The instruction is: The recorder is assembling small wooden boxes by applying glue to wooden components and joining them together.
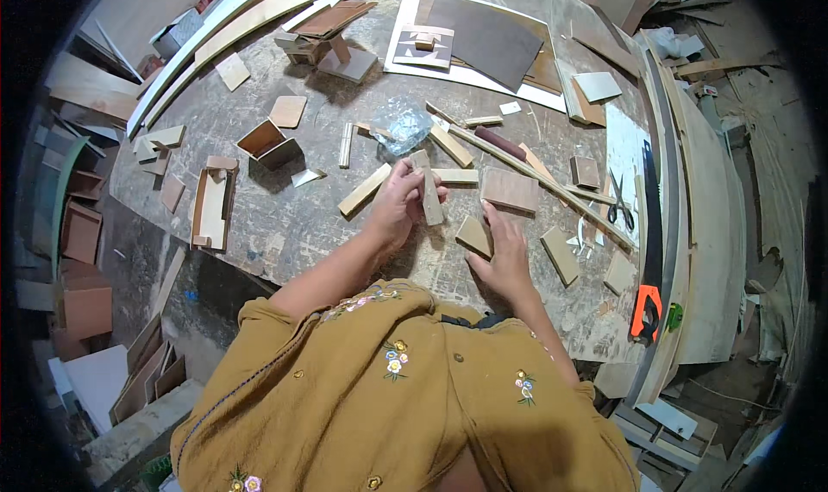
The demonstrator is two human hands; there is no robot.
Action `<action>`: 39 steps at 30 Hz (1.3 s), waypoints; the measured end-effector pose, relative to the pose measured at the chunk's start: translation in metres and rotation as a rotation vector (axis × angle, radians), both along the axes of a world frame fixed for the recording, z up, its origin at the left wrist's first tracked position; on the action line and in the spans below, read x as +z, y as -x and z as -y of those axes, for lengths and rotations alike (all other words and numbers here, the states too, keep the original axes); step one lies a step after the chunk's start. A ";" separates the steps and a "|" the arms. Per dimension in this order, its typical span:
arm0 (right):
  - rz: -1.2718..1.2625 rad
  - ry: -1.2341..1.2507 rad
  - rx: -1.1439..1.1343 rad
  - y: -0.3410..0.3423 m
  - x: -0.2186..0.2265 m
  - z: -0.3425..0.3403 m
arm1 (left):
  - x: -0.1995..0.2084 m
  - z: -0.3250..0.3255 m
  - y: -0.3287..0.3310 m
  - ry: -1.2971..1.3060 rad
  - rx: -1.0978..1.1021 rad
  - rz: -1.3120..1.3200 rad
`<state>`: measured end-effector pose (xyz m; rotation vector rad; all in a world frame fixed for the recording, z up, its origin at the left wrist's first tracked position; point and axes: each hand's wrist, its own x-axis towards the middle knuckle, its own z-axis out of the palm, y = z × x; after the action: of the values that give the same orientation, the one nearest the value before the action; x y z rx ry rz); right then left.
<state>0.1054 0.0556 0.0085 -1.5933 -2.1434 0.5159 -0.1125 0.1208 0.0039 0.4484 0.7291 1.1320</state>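
My left hand [398, 202] is closed around a narrow, pale wooden strip [426, 187], tilted up over the workbench [302, 225]. To its right, my right hand [504, 257] rests low over the bench, with a small wooden block [473, 235] between its thumb and fingers. Its fingertips reach the near edge of a wider wooden block [509, 188]. Behind the strip lies another pale wooden piece [457, 175]. A crumpled clear plastic bag [402, 123] sits just beyond my left hand, and a loose wooden piece [365, 189] lies left of it.
To the right are scissors [618, 203], a handsaw with an orange handle [645, 313] and a long wooden strip [552, 181]. An open wooden box [269, 144] and a shallow wooden tray [206, 207] stand left. Flat sheets [496, 42] lie at the back.
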 end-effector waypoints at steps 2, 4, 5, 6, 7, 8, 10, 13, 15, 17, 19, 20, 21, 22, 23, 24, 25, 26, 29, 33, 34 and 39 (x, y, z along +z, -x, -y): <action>-0.047 0.016 -0.014 -0.002 -0.001 -0.001 | -0.006 0.002 -0.002 -0.031 -0.016 -0.126; -0.238 0.024 -0.040 -0.001 0.001 -0.003 | -0.012 0.000 -0.003 -0.165 -0.048 -0.269; -0.456 0.103 -0.081 0.001 0.004 -0.001 | -0.015 0.004 -0.003 -0.310 -0.019 -0.476; -0.674 0.183 -0.122 0.004 0.007 0.000 | -0.010 0.008 -0.005 -0.454 0.010 -0.683; -0.873 0.300 -0.143 0.005 0.013 -0.001 | -0.004 0.009 -0.003 -0.721 0.112 -1.048; -0.970 0.306 -0.120 0.005 0.020 0.000 | 0.002 0.014 -0.005 -0.813 0.079 -1.085; -1.152 0.319 -0.083 0.012 0.034 0.002 | 0.021 0.020 -0.009 -0.957 -0.098 -1.117; -1.122 0.252 0.007 0.023 0.034 0.003 | 0.023 0.029 -0.026 -0.748 -0.309 -0.672; -1.015 0.199 0.067 0.027 0.036 0.004 | 0.029 0.035 -0.033 -0.594 -0.302 -0.400; -0.846 0.084 0.025 0.027 0.041 0.008 | 0.033 0.033 -0.026 -0.689 -0.231 -0.575; -0.673 0.007 0.051 0.025 0.058 0.008 | 0.033 0.026 -0.019 -0.694 -0.205 -0.680; -0.721 0.035 0.104 0.023 0.061 0.006 | 0.034 0.025 -0.016 -0.658 -0.206 -0.716; -0.768 0.062 0.156 0.022 0.064 0.004 | 0.032 0.026 -0.020 -0.748 -0.095 -0.811; -0.737 0.090 0.204 0.023 0.069 0.003 | 0.031 0.027 -0.017 -0.725 -0.131 -0.825; -0.781 0.142 0.235 0.024 0.070 0.004 | 0.031 0.028 -0.014 -0.701 -0.166 -0.838; -0.824 0.193 0.267 0.026 0.070 0.004 | 0.032 0.029 -0.013 -0.753 -0.141 -0.917; -0.778 0.224 0.282 0.026 0.068 0.004 | 0.029 0.029 -0.014 -0.750 -0.134 -0.906; -0.765 0.224 0.270 0.028 0.065 0.004 | 0.026 0.028 -0.016 -0.747 -0.125 -0.896; -0.499 -0.004 0.222 0.033 0.057 0.005 | 0.032 0.028 -0.017 -0.756 -0.106 -0.868; -0.059 -0.355 0.124 0.034 0.055 0.005 | 0.037 0.034 -0.018 -0.716 -0.091 -0.862; -0.071 -0.397 0.090 0.036 0.053 0.005 | 0.036 0.035 -0.016 -0.670 -0.117 -0.838; 0.003 -0.511 0.074 0.031 0.053 0.003 | 0.039 0.034 -0.013 -0.720 -0.139 -0.769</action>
<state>0.0745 0.0530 0.0617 -1.2318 -2.1175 -0.0217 -0.0994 0.0864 0.0429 1.5769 0.9081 1.0599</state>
